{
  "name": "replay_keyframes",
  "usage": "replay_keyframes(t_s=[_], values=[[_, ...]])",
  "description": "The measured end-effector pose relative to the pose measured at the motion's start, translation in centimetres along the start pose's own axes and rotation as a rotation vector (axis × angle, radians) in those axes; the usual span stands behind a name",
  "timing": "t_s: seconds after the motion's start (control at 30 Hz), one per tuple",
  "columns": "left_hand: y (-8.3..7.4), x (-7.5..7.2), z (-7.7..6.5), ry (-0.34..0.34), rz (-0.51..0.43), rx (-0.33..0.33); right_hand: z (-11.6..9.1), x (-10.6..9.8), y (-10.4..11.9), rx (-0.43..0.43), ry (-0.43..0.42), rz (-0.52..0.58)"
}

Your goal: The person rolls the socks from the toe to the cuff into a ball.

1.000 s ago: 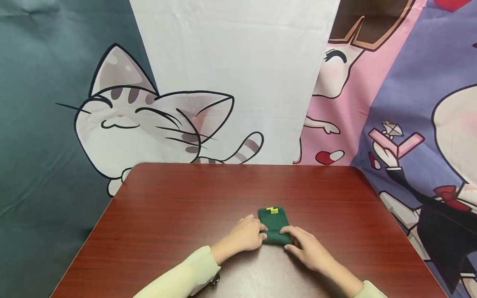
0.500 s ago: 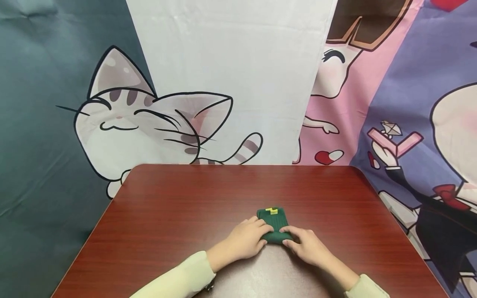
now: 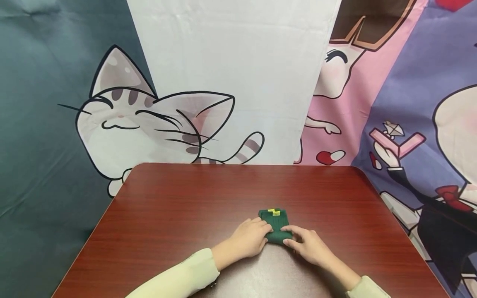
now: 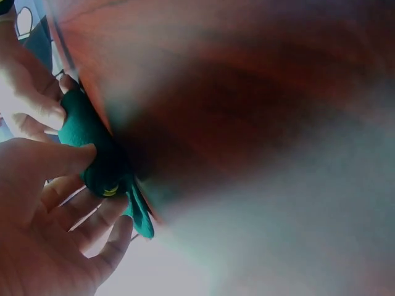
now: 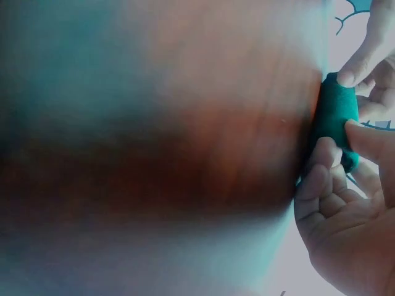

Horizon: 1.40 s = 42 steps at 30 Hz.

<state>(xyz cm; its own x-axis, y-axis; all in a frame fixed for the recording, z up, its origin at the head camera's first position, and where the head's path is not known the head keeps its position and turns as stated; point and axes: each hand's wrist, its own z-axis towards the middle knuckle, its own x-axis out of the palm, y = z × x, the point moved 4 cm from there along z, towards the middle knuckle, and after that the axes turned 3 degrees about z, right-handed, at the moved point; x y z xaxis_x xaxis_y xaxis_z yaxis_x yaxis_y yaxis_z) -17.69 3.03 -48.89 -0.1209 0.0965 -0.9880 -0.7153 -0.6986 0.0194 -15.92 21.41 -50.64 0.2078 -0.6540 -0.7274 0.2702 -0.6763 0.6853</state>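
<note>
A dark green ribbed sock (image 3: 276,224) lies on the table, its near end rolled up and its far end flat with a yellow mark. My left hand (image 3: 250,238) holds the left end of the roll, thumb at the near side and fingers over the top. On the right end, my right hand (image 3: 310,247) pinches the roll between thumb and fingers. In the left wrist view the sock (image 4: 89,132) shows as a thick roll with a loose flap behind it. The right wrist view shows the rolled sock (image 5: 336,111) between both hands; fingers hide part of it.
The reddish-brown wooden table (image 3: 179,203) has rounded far corners. Behind it hangs a cloth backdrop (image 3: 238,54) printed with a cartoon cat and cartoon figures. Pale sleeves (image 3: 179,275) cover the forearms.
My left hand's fingers have shifted right, from the sock's left edge to over its top. The right hand has barely moved and keeps its pinch on the roll.
</note>
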Motion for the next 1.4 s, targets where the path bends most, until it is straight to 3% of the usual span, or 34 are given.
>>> replay_keyframes(t_s=[0.27,0.63,0.8,0.97,1.4], values=[[0.2,0.0,0.1,0.038,-0.055,-0.012,-0.2,0.0,0.0,-0.065,-0.009,0.044],[0.8,0.5,0.3,0.071,-0.15,-0.043,-0.4,0.0,0.1,-0.195,-0.081,-0.047],[1.5,0.7,0.6,0.12,-0.284,-0.093,-0.2,0.1,0.1,-0.16,-0.08,-0.04],[2.0,1.0,0.7,0.105,-0.382,-0.125,0.1,0.1,-0.3,-0.097,-0.052,0.008],[2.0,1.3,0.1,0.034,-0.451,-0.193,0.6,0.1,-0.6,0.015,-0.023,0.027]])
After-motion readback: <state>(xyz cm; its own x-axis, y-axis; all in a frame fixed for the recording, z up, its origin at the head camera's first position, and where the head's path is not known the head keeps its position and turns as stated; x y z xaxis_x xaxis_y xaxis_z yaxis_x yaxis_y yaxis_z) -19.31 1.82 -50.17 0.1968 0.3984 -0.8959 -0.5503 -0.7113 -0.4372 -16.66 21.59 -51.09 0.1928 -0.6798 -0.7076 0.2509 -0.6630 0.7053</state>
